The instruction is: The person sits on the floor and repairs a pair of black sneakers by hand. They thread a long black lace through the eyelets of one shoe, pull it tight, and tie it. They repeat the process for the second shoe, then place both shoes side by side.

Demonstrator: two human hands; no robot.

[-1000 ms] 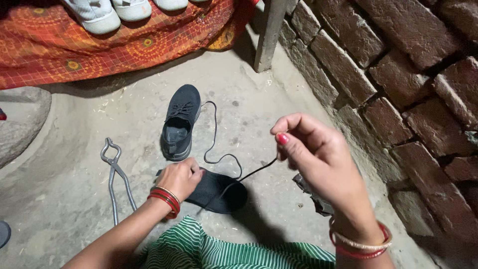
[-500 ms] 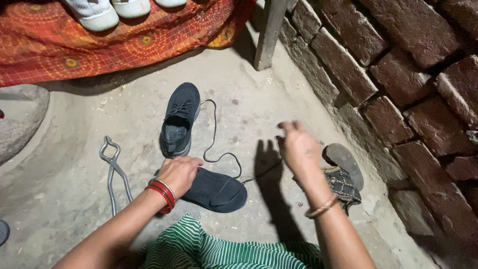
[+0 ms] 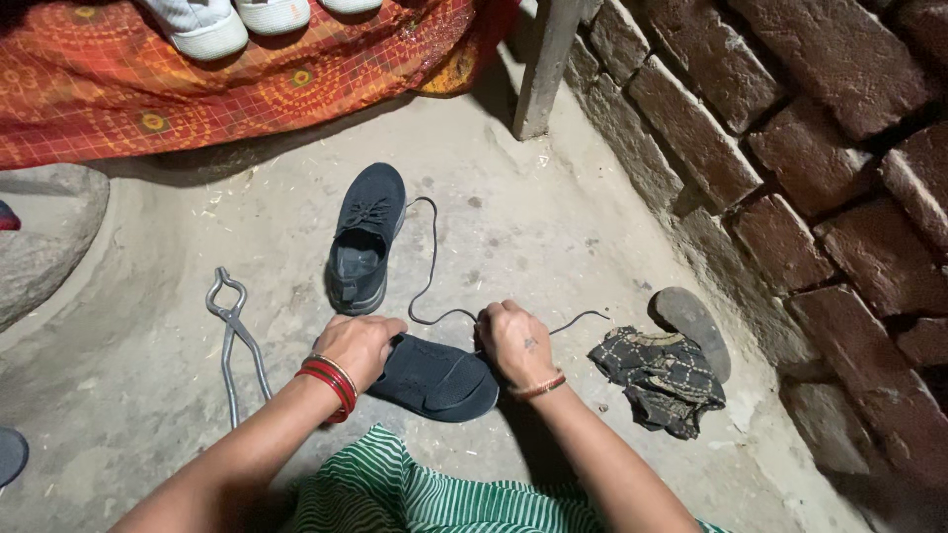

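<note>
A dark shoe (image 3: 434,378) lies on its side on the concrete floor, sole towards me. My left hand (image 3: 359,345), with red bangles at the wrist, grips its heel end. My right hand (image 3: 513,342) rests closed at the shoe's toe end, fingers pinched on a black shoelace (image 3: 431,259). The lace trails up across the floor and another stretch runs out to the right of that hand. A second dark shoe (image 3: 363,237) stands upright just beyond, lace-less opening towards me.
Metal tongs (image 3: 235,334) lie left of the shoes. A dark patterned cloth (image 3: 660,375) and a flat grey stone (image 3: 693,328) sit right, by the brick wall (image 3: 790,148). An orange cloth (image 3: 247,79) with pale shoes (image 3: 202,28) is behind, beside a post (image 3: 545,64).
My right hand, raised a second ago pulling the lace taut, has dropped to the floor at the shoe's toe end. The lace now lies slack. My left hand stayed on the shoe.
</note>
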